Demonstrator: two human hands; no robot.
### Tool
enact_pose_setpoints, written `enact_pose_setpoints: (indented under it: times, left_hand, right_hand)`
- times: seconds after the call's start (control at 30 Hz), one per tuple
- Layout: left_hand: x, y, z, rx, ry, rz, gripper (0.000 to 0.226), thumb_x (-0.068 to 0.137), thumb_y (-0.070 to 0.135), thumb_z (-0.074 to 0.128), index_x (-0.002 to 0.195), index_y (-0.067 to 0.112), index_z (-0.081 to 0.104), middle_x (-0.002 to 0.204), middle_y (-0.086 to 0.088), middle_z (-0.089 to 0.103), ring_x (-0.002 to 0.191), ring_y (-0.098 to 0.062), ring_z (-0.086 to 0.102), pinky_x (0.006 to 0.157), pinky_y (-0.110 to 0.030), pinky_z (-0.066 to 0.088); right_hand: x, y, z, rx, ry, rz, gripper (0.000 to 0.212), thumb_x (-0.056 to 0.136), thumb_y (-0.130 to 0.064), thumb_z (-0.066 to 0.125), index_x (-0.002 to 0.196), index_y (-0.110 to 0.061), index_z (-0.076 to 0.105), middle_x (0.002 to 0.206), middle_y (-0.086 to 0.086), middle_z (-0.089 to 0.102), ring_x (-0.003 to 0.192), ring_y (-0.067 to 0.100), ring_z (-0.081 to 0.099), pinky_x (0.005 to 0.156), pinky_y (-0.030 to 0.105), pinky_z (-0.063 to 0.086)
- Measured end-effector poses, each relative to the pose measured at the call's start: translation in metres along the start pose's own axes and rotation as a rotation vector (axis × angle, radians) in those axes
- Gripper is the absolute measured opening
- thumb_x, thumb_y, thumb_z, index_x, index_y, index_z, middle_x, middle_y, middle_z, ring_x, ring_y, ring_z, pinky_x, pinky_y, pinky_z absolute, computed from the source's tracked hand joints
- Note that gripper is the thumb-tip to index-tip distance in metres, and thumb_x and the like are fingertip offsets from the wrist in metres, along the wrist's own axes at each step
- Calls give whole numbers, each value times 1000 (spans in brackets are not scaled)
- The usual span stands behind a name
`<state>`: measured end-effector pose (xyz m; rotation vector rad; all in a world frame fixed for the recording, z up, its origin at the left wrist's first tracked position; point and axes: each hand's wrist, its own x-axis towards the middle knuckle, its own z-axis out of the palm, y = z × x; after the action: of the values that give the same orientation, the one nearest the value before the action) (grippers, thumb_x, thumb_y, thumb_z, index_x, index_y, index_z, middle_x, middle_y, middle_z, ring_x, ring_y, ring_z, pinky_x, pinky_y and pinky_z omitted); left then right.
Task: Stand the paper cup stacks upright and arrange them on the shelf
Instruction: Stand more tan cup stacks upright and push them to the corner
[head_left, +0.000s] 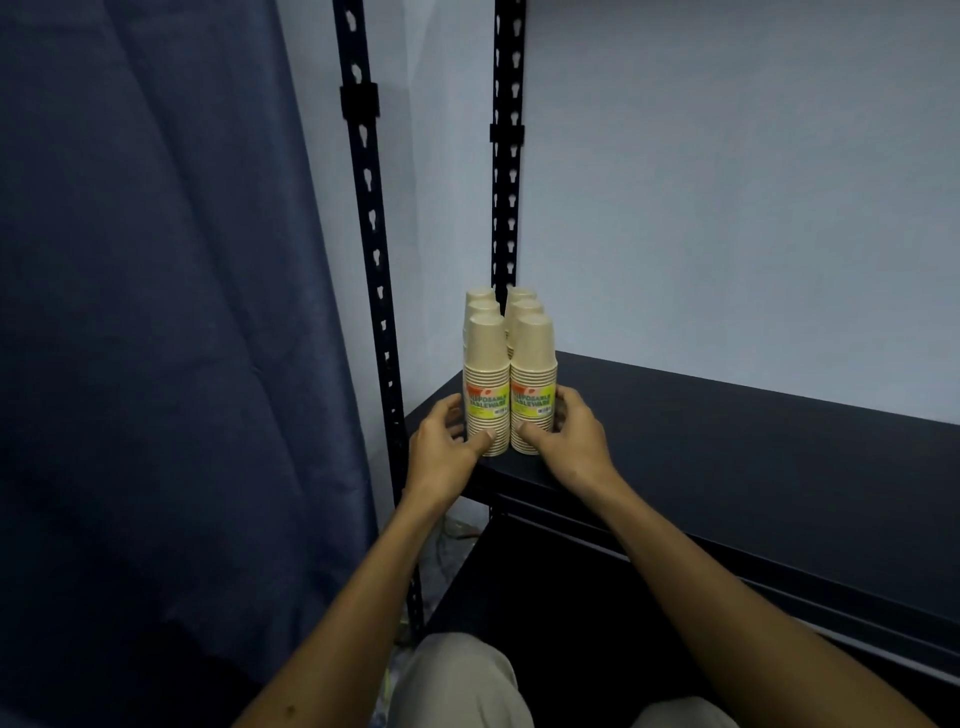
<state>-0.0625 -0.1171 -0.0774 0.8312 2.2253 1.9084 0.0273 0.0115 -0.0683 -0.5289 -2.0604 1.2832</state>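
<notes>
Six stacks of paper cups stand upright in two rows at the left front corner of the dark shelf (727, 457), beside the black posts. The left hand (447, 441) curls around the front left stack (487, 384), and the right hand (563, 436) around the front right stack (534, 384), probably to press the rows together. Each stack seems wrapped, with a yellow label.

The rear cup stacks (480, 304) show only their tops behind the front two. Small label print (488, 408) is unreadable. The shelf (727, 441) runs off right.
</notes>
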Motion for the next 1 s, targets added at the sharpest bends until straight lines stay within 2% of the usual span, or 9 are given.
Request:
enact_pose_setpoints:
  times: [0.13,0.43,0.6,0.7,0.8,0.9,1.0]
  left_hand:
    - [0,-1,4,-31,15,21,55,80,8,74,130,12,53,118,-3,66,100,-10,64,84,-22,52]
    - [1,-1,4,-24,1,13,54,80,8,74,129,13,52,115,-2,66,99,-11,63,86,-25,53]
    - [-3,1,10,-13,-16,22,53,80,8,74,128,14,52,114,-2,67,100,-11,64,84,-26,53]
    - [-3,6,23,8,-64,43,51,80,8,74,125,15,53,111,-1,67,97,-10,65,81,-22,53]
    - [-2,13,46,3,-127,58,47,80,8,74,122,14,53,108,1,66,95,-8,64,78,-16,51]
    - [1,20,76,-12,-195,76,48,80,7,74,124,13,53,112,-2,66,100,-12,64,85,-23,52]
    - [5,25,112,-11,-274,101,52,80,9,74,127,12,51,116,-6,67,101,-13,64,87,-25,52]
  right_hand:
    - [2,5,-1,6,-5,-9,57,82,-16,75,132,-16,49,122,-4,63,105,6,59,90,22,48]
    - [3,7,-2,16,1,-34,56,81,-13,75,131,-13,50,122,0,64,105,8,60,91,23,48]
    - [0,9,-12,0,2,-33,54,81,-13,75,130,-14,51,121,-2,64,101,4,59,84,17,46]
    - [-2,13,-28,-13,16,-19,53,82,-12,75,130,-14,51,120,-4,63,100,3,58,82,15,45]
    - [-4,19,-52,-26,52,-5,53,82,-12,74,129,-13,51,120,-3,64,100,4,59,84,18,46]
    - [-6,26,-81,-58,95,12,54,82,-12,74,130,-13,50,117,-6,63,100,4,58,86,19,46]
    - [-9,36,-115,-91,144,34,54,83,-12,74,131,-14,49,110,-12,59,100,3,57,86,19,46]
